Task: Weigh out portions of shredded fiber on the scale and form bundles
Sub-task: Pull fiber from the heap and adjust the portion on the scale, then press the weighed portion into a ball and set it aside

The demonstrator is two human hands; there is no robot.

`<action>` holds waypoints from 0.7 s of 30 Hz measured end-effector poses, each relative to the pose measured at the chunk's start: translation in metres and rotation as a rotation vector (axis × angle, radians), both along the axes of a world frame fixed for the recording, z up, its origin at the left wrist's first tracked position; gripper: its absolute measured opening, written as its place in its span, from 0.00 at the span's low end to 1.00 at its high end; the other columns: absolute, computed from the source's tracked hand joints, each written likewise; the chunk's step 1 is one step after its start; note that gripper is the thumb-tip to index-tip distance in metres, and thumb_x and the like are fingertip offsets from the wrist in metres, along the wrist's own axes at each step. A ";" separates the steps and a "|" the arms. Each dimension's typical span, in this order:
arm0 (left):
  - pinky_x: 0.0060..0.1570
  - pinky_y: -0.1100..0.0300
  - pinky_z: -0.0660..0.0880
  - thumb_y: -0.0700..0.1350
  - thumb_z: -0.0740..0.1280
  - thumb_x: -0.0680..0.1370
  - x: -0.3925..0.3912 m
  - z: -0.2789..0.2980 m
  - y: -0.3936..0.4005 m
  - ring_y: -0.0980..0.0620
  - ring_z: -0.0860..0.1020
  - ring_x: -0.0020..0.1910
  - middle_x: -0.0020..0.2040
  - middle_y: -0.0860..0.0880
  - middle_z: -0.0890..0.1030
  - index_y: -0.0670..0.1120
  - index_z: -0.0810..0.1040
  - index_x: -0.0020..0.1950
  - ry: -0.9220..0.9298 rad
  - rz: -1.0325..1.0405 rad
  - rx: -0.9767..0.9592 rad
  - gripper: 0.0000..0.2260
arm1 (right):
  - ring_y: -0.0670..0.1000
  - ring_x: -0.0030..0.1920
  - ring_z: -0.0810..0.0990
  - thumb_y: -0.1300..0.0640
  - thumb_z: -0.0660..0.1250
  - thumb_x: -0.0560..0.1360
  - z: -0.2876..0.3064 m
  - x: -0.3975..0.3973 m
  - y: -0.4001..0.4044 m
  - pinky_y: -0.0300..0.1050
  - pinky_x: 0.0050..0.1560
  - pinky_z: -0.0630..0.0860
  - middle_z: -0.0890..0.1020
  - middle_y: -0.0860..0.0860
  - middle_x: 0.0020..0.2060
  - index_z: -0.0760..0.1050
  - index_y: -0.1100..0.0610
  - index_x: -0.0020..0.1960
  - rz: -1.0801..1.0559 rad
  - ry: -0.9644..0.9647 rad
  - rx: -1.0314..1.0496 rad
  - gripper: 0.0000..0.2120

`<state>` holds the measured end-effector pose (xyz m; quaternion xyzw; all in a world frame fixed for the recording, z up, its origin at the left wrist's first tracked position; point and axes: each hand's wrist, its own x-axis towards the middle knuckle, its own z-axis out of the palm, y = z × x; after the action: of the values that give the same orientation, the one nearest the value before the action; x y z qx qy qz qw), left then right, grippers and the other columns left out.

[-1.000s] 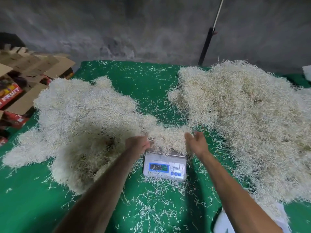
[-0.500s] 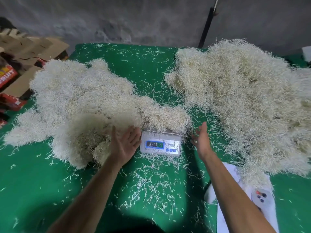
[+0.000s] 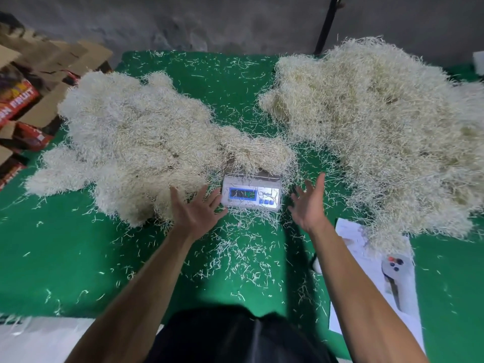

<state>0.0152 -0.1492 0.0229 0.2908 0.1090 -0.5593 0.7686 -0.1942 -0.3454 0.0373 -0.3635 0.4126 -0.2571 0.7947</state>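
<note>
A small scale (image 3: pixel 251 191) sits mid-bench on the green cloth (image 3: pixel 65 258), its lit display facing the person; the digits are too blurred to read. A portion of fiber (image 3: pixel 258 155) lies heaped on the scale's pan, touching the edge of the left pile (image 3: pixel 131 142), which spreads wide over the left half of the bench. The right pile (image 3: pixel 379 127), looser and yellower, covers the right half, well apart from the scale. Loose strands (image 3: pixel 241 247) are scattered over the cloth in front of the scale.

The left hand (image 3: pixel 195 210) hovers just beside the scale's left edge, palm up, fingers spread and straight, its grip released and holding nothing. The right hand (image 3: pixel 309 203) hovers just right of the scale, also with fingers extended and grip released, empty.

A white sheet (image 3: pixel 366 258) lies at the right under the near edge of the right pile, with a phone (image 3: pixel 395 268) resting on it. Cardboard boxes (image 3: pixel 31 82) are stacked off the bench at the far left. A dark pole (image 3: pixel 326 24) leans against the grey wall behind.
</note>
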 end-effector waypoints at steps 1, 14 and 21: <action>0.75 0.32 0.46 0.82 0.47 0.69 -0.001 -0.001 0.001 0.41 0.51 0.81 0.82 0.41 0.53 0.52 0.55 0.82 -0.003 -0.006 -0.002 0.50 | 0.59 0.82 0.50 0.22 0.44 0.76 0.000 -0.001 0.001 0.67 0.79 0.46 0.50 0.55 0.83 0.42 0.47 0.84 0.006 0.002 -0.005 0.45; 0.62 0.49 0.78 0.42 0.67 0.79 0.015 0.047 -0.083 0.49 0.78 0.60 0.62 0.48 0.79 0.47 0.77 0.64 -1.292 -0.048 0.726 0.14 | 0.49 0.68 0.73 0.53 0.70 0.79 0.021 0.064 -0.022 0.55 0.72 0.67 0.73 0.49 0.72 0.67 0.51 0.76 0.129 0.607 -1.052 0.27; 0.64 0.52 0.76 0.34 0.70 0.76 0.064 0.056 -0.167 0.44 0.73 0.69 0.71 0.41 0.75 0.43 0.66 0.78 -1.905 -0.373 0.780 0.31 | 0.52 0.71 0.71 0.51 0.72 0.75 0.032 0.148 -0.056 0.57 0.81 0.52 0.74 0.49 0.68 0.68 0.51 0.70 0.519 0.700 -1.508 0.25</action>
<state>0.0793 -0.3164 0.0787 0.8512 -0.4155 -0.1344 0.2911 -0.0460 -0.4014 0.0688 -0.9336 0.2569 -0.1459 0.2028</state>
